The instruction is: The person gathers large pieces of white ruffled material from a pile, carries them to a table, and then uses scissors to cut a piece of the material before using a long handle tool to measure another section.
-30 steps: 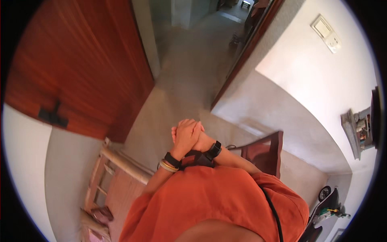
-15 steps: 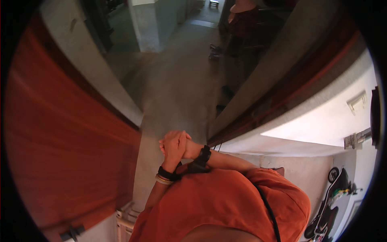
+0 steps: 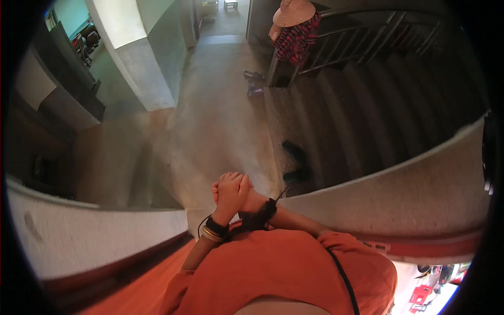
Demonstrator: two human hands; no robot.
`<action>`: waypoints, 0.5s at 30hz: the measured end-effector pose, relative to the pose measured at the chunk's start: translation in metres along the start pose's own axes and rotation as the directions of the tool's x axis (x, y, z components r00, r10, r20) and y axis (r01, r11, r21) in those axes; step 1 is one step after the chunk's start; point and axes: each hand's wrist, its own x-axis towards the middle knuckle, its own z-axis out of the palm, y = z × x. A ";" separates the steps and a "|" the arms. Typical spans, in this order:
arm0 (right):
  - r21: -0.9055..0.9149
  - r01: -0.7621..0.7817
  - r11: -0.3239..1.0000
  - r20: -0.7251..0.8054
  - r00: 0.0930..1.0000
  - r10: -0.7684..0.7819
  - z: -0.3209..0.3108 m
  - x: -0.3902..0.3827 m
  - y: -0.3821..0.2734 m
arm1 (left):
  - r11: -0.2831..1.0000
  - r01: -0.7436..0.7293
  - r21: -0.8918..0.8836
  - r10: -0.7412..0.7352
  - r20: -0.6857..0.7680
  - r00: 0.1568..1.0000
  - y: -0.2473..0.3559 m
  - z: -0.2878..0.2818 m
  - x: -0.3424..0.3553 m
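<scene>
In front of my body, my left hand (image 3: 229,195) lies over my right hand (image 3: 253,200), and the two are clasped together. The left fingers are closed round the right hand. Fingertips of the right hand show past the left hand's outer edge; its other fingers are mostly covered. I see no separate object in either hand. A black band (image 3: 216,226) and a light bangle (image 3: 212,235) circle my left wrist. On the right wrist sits a black strap with a dark device (image 3: 258,216), its thin cable sticking out.
A concrete passage (image 3: 226,105) runs ahead. To its right, dark stairs (image 3: 357,115) rise beside a metal railing (image 3: 362,39), where a straw hat (image 3: 294,13) and checked cloth (image 3: 298,42) hang. Shoes (image 3: 295,160) lie by the steps. A square pillar (image 3: 149,68) stands left; a small stool (image 3: 230,4) is far off.
I have moved forward through the doorway. The reddish-brown door has slid back to the lower left, and the stairs, railing and pillar show more fully. My hands stay clasped.
</scene>
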 end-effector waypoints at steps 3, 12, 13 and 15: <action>-0.002 0.016 1.000 0.021 1.000 -0.016 -0.032 0.060 -0.045 | 0.999 0.043 0.006 -0.043 -0.016 0.999 -0.038 -0.002 0.065; 0.154 -0.073 0.985 0.165 0.985 0.047 -0.090 0.245 -0.129 | 0.966 0.256 -0.019 -0.256 -0.126 0.958 -0.141 -0.059 0.217; 0.195 -0.075 0.978 0.208 0.977 0.033 -0.107 0.266 -0.132 | 0.975 0.222 0.015 -0.217 -0.155 0.964 -0.153 -0.055 0.233; 0.453 0.027 0.891 0.395 0.890 -0.228 -0.158 0.303 -0.122 | 0.984 0.177 0.019 -0.170 -0.185 0.968 -0.180 -0.043 0.275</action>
